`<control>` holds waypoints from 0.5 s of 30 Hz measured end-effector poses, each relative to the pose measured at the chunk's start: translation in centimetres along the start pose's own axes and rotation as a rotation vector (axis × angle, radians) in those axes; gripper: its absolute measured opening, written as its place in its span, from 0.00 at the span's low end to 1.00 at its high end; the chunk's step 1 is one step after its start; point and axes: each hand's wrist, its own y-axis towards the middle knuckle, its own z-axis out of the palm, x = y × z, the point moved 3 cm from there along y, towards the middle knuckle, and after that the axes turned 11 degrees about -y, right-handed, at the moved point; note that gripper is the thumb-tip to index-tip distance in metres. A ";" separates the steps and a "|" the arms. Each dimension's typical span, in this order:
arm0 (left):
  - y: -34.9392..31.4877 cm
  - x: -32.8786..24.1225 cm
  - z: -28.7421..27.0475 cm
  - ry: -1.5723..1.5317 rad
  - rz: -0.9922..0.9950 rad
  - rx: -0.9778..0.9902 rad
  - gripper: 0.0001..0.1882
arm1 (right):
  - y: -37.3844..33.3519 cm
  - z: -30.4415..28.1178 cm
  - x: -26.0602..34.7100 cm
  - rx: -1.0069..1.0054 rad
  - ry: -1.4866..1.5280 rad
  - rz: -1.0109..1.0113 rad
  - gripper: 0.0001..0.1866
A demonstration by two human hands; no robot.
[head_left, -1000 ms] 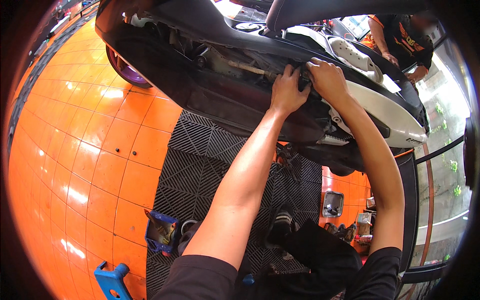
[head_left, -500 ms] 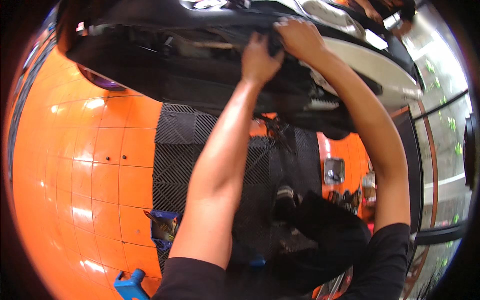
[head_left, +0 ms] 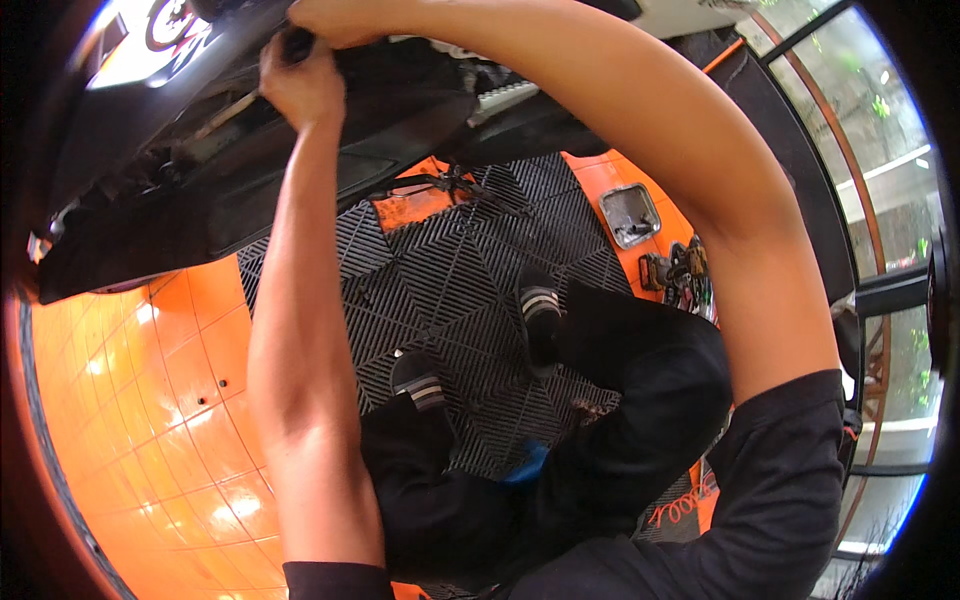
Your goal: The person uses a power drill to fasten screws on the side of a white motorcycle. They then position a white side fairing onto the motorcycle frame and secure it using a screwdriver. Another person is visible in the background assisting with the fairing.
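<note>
A motor scooter's black lower bodywork point(head_left: 390, 105) stretches across the upper part of the head view, with a ribbed pale metal part point(head_left: 500, 100) at its lower side. My left hand point(head_left: 303, 90) reaches up to it, fingers curled round a small dark, rounded part point(head_left: 297, 45) whose kind is unclear. Right beside it, my right hand point(head_left: 345, 18) bends in from the right with its fingers closed at the same spot. The picture's top edge and the hand itself hide what those fingers grip.
Black ribbed matting point(head_left: 430, 280) lies under my feet, with orange tiles point(head_left: 180, 350) around it. A metal tray point(head_left: 630, 215) holds small parts, close to several tools point(head_left: 685, 275). Two small dark pieces point(head_left: 223, 383) lie on the tiles. An orange coiled hose point(head_left: 682, 508) shows near my right side.
The view has swung, so the bodywork and both hands now appear farther up and left. Both hands stay together at the dark part; my right arm now arches across the top.
</note>
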 end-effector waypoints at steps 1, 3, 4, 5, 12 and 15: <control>0.4 0.5 -0.9 0.030 0.014 0.013 0.28 | 0.1 -0.2 0.4 -0.010 0.034 -0.014 0.09; 0.7 1.2 -1.5 -0.003 -0.093 -0.029 0.17 | -0.7 -0.9 0.3 -0.016 0.083 -0.035 0.09; 1.3 1.5 -2.1 -0.034 -0.123 0.043 0.20 | -1.7 -1.9 -0.1 -0.109 0.065 -0.043 0.09; 1.0 -0.1 -1.5 0.037 -0.067 0.034 0.21 | -3.9 -2.4 -1.1 -0.181 0.038 -0.046 0.10; 3.6 2.4 -4.1 0.181 -0.105 0.218 0.27 | -26.2 -10.1 -5.5 -0.095 0.185 0.308 0.10; 1.9 0.9 -1.7 0.246 -0.034 0.257 0.27 | -38.2 -9.6 -5.7 -0.135 0.019 0.452 0.10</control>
